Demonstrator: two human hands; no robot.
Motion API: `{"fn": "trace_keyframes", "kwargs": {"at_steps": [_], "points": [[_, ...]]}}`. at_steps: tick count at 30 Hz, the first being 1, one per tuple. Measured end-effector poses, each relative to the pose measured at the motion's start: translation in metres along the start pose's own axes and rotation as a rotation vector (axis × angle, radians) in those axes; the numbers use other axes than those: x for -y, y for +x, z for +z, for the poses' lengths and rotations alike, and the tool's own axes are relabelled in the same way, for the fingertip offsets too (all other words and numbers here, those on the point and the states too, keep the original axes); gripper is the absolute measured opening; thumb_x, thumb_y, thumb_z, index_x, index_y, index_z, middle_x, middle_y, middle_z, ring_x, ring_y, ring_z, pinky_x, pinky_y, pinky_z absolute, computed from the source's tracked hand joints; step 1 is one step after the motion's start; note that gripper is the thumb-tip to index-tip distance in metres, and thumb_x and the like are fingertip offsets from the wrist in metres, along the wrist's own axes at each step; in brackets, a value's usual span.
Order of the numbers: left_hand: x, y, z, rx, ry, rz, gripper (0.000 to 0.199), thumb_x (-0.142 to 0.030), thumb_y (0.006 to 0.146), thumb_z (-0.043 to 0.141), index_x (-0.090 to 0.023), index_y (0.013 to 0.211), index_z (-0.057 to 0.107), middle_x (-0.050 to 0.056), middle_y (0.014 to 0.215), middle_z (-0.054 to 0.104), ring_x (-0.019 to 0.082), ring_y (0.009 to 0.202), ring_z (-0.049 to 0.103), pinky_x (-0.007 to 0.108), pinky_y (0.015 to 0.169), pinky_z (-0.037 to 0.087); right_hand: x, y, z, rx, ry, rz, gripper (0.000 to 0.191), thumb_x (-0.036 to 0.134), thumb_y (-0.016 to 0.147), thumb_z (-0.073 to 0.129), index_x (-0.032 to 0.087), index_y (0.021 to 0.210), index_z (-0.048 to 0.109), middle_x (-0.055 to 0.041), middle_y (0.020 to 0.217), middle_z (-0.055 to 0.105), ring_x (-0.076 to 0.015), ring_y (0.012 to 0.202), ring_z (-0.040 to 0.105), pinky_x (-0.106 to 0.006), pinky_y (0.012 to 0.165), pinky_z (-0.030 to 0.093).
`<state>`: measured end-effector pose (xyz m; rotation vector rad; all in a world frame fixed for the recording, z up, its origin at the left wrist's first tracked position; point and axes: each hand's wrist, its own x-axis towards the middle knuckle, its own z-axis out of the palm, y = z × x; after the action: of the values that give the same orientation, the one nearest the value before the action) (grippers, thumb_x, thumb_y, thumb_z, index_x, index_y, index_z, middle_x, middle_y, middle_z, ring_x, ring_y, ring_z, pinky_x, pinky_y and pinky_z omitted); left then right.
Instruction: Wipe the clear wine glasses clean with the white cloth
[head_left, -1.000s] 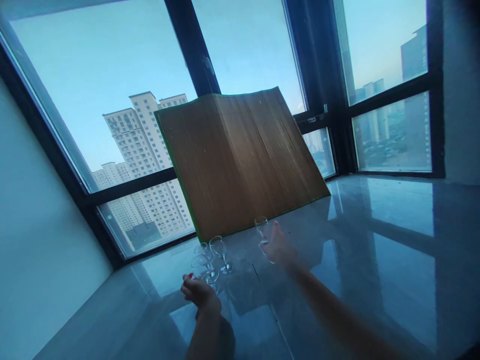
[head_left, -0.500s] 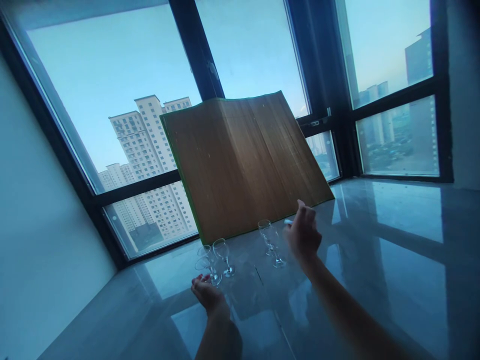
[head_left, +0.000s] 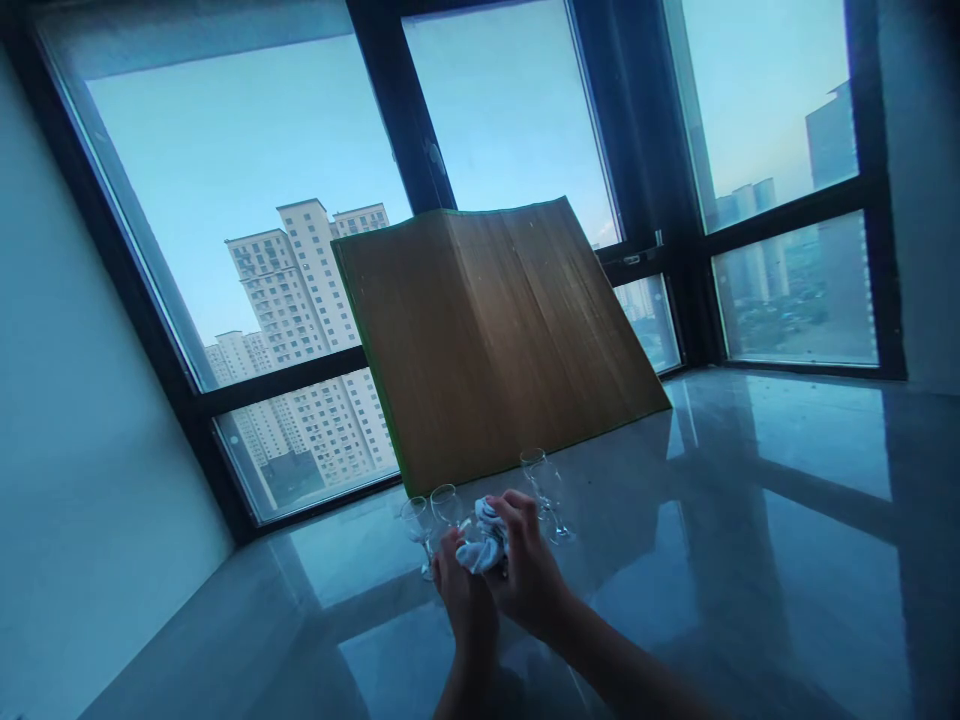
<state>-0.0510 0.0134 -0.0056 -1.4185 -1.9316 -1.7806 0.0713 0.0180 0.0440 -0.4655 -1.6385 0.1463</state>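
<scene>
A pale crumpled cloth [head_left: 481, 552] is between my two hands, low in the middle of the head view. My right hand [head_left: 525, 560] is closed on it from the right. The fingers of my left hand [head_left: 461, 590] are closed at the cloth's left edge; a small bright edge shows at the fingertips, too small to name. Behind my left hand stand a stemmed glass [head_left: 415, 525] and another glass [head_left: 445, 505], its lower part hidden. More clear glasses [head_left: 547, 490] stand upright just beyond my right hand.
A large brown board [head_left: 502, 340] with a green edge leans against the window frame [head_left: 409, 120] behind the glasses. The glossy grey surface [head_left: 750, 560] reflects the windows. A pale wall [head_left: 90, 420] rises at the left, with tall buildings outside.
My right hand has moved left and down, and my left hand slightly right, so both now meet at the cloth. The cloth has come into clear view. The camera view has shifted slightly.
</scene>
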Motion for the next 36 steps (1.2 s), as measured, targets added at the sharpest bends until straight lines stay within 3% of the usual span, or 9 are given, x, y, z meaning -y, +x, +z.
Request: {"fn": "trace_keyframes", "kwargs": {"at_steps": [3, 8, 14, 23, 31, 36], "points": [[-0.005, -0.001, -0.003, 0.176, 0.045, 0.087, 0.036, -0.044, 0.093, 0.041, -0.026, 0.107, 0.068, 0.006, 0.109, 0.074, 0.027, 0.108, 0.065, 0.048, 0.108, 0.037, -0.014, -0.011, 0.007, -0.045, -0.007, 0.015, 0.081, 0.003, 0.071, 0.057, 0.024, 0.146, 0.034, -0.016, 0.129, 0.042, -0.0299, 0.115, 0.056, -0.048, 0.091, 0.058], [-0.009, 0.001, -0.005, 0.256, 0.129, 0.107, 0.043, -0.036, 0.1, 0.027, -0.024, 0.105, 0.068, 0.008, 0.106, 0.076, 0.027, 0.11, 0.066, 0.053, 0.114, 0.027, -0.031, -0.012, 0.01, -0.134, -0.017, 0.034, 0.072, 0.005, 0.078, 0.057, 0.025, 0.145, 0.039, -0.0129, 0.121, 0.05, -0.0279, 0.108, 0.059, -0.047, 0.088, 0.059], [-0.008, 0.003, -0.006, 0.246, 0.218, 0.187, 0.042, -0.032, 0.102, 0.027, -0.024, 0.1, 0.068, 0.007, 0.1, 0.075, 0.025, 0.104, 0.067, 0.051, 0.112, 0.029, -0.04, 0.0, 0.018, -0.143, 0.076, 0.124, 0.06, 0.004, 0.079, 0.057, 0.024, 0.135, 0.047, -0.0085, 0.111, 0.058, -0.0225, 0.095, 0.064, -0.038, 0.084, 0.06], [0.008, 0.009, 0.0, 0.132, 0.145, 0.049, 0.041, -0.038, 0.101, 0.027, -0.023, 0.111, 0.063, 0.011, 0.112, 0.075, 0.026, 0.113, 0.065, 0.049, 0.108, 0.032, -0.036, -0.002, 0.019, -0.141, 0.131, 0.18, 0.048, 0.005, 0.085, 0.052, 0.025, 0.128, 0.049, -0.0076, 0.112, 0.062, -0.0225, 0.101, 0.066, -0.04, 0.089, 0.059], [0.003, 0.009, -0.003, 0.089, 0.124, -0.027, 0.043, -0.04, 0.102, 0.024, -0.022, 0.114, 0.061, 0.011, 0.113, 0.074, 0.026, 0.113, 0.064, 0.047, 0.107, 0.032, -0.021, 0.0, 0.02, -0.206, 0.038, 0.228, 0.062, 0.0, 0.074, 0.051, 0.022, 0.131, 0.051, -0.0139, 0.125, 0.047, -0.027, 0.117, 0.055, -0.046, 0.096, 0.055], [0.006, 0.008, -0.001, 0.072, 0.156, -0.042, 0.045, -0.042, 0.102, 0.025, -0.021, 0.117, 0.061, 0.012, 0.118, 0.073, 0.026, 0.117, 0.061, 0.046, 0.109, 0.03, -0.017, 0.0, 0.018, -0.13, 0.169, 0.287, 0.054, 0.005, 0.075, 0.056, 0.021, 0.127, 0.05, -0.0087, 0.11, 0.059, -0.0224, 0.1, 0.063, -0.038, 0.089, 0.057]]}}
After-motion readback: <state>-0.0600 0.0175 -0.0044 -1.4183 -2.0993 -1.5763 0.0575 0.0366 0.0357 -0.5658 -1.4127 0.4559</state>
